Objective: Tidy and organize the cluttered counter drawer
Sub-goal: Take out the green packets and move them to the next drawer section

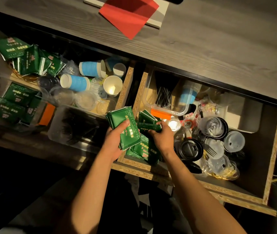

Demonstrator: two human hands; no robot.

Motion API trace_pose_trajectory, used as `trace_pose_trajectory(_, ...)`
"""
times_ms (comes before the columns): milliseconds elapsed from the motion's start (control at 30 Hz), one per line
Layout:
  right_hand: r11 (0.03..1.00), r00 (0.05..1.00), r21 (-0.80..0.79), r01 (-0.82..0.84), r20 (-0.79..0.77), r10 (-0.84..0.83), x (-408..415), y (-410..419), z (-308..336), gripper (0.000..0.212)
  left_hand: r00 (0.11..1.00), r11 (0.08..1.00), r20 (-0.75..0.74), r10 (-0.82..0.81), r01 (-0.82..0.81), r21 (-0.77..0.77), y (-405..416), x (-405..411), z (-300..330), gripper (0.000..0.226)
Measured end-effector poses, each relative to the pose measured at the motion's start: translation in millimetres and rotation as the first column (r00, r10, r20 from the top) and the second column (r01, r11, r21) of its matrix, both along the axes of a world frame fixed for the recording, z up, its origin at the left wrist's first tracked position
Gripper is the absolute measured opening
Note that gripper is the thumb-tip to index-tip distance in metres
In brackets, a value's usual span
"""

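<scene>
Two open drawers sit side by side under the counter. My left hand [115, 141] grips a stack of green packets [126, 127] over the divider between the drawers. My right hand [161, 137] pinches another green packet [148, 127] just inside the right drawer [271, 159], above more green packets [145, 152] lying at its front left corner. In the left drawer [126, 83], more green packets are heaped at the far left [28, 59] and packed in a clear box [14, 105].
The left drawer also holds blue-and-white paper cups [77, 82], clear lids and a clear box of dark items [75, 125]. The right drawer holds a clear box of black straws [164, 97], black lids [191, 149], clear lids [233, 141], a plastic fork. A red sheet [129, 16] lies on the counter.
</scene>
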State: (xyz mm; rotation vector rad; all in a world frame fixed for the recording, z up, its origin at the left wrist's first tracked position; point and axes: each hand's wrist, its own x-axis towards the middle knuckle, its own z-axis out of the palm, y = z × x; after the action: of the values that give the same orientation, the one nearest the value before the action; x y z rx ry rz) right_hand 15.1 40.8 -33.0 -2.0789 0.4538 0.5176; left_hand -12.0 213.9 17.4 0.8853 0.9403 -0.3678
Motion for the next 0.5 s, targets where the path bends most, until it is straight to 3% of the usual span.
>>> trace_pose_trajectory(200,0.996,0.991,0.086,0.017,0.128,-0.028,-15,-19,22,0.022,1.000,0.999,-0.014,-0.003,0.004,0.042,-10,2,5,0.053)
trace_pose_trajectory(267,0.965,0.988,0.240,0.105,0.089,-0.130,-16,-23,26,0.021,1.000,1.000,-0.011,-0.017,0.017,0.021,-14,1,6,0.043)
trace_pose_trajectory(367,0.874,0.964,0.409,0.264,-0.096,-0.247,-23,-23,20,0.023,1.000,1.000,0.005,-0.004,0.004,-0.014,-17,0,10,0.025)
trace_pose_trajectory(500,0.900,0.980,0.399,0.177,-0.156,-0.124,-39,-17,11,0.013,0.999,0.999,-0.042,0.031,-0.030,0.024,-15,-3,9,0.051)
